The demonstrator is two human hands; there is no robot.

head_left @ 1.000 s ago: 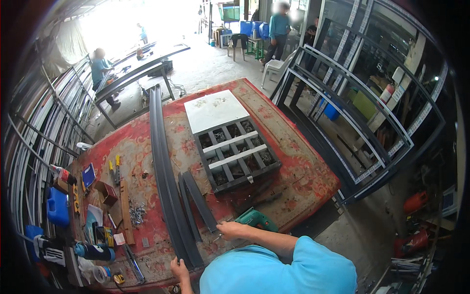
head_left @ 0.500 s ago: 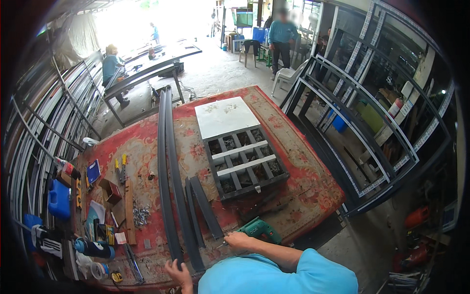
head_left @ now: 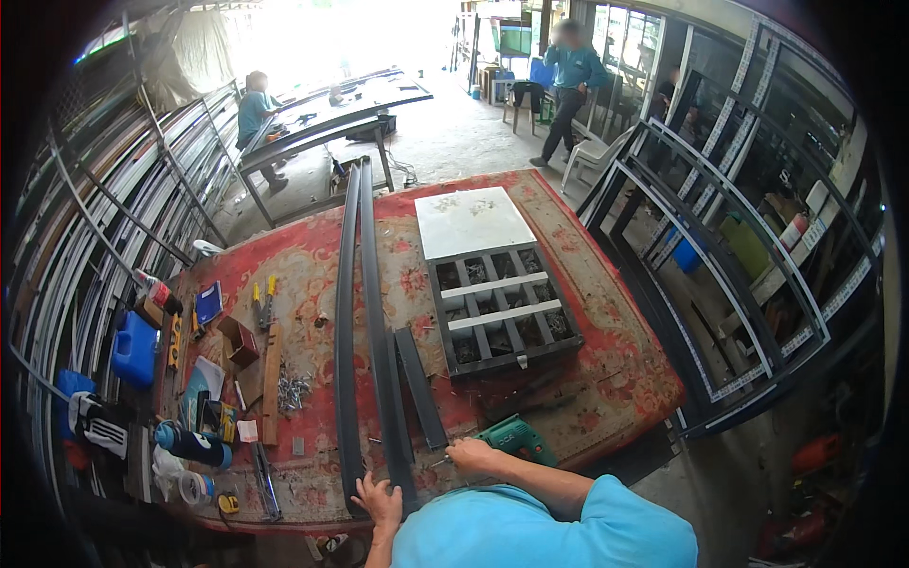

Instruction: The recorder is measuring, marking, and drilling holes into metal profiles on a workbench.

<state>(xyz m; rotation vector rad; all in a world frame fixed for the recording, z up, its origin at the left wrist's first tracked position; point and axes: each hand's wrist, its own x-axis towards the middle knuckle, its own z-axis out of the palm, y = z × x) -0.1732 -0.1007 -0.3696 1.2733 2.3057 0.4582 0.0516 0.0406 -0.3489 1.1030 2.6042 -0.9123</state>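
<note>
My left hand (head_left: 379, 502) lies with fingers spread at the near ends of two long dark metal profiles (head_left: 347, 379), which run away from me across the table. Just beyond the right-hand profile (head_left: 376, 331) lies a short dark profile (head_left: 419, 388). My right hand (head_left: 471, 457) is closed around the front end of a green power drill (head_left: 519, 439), and a thin bit pokes out to the left of the fingers. The drill lies on its side on the table; its chuck is hidden by the hand.
A carpet-covered table (head_left: 606, 379) holds a divided box of fasteners (head_left: 502, 308), loose screws (head_left: 294, 390), pliers (head_left: 265, 301), a bottle (head_left: 192, 445) and a tape measure (head_left: 228, 503). Dark frames (head_left: 720, 284) lean at right. Two people stand farther off, one by a second table (head_left: 312, 133).
The right-hand long profile has shifted right, away from the other one and up to the short pieces; one short piece no longer shows. My left hand has moved toward the right-hand profile.
</note>
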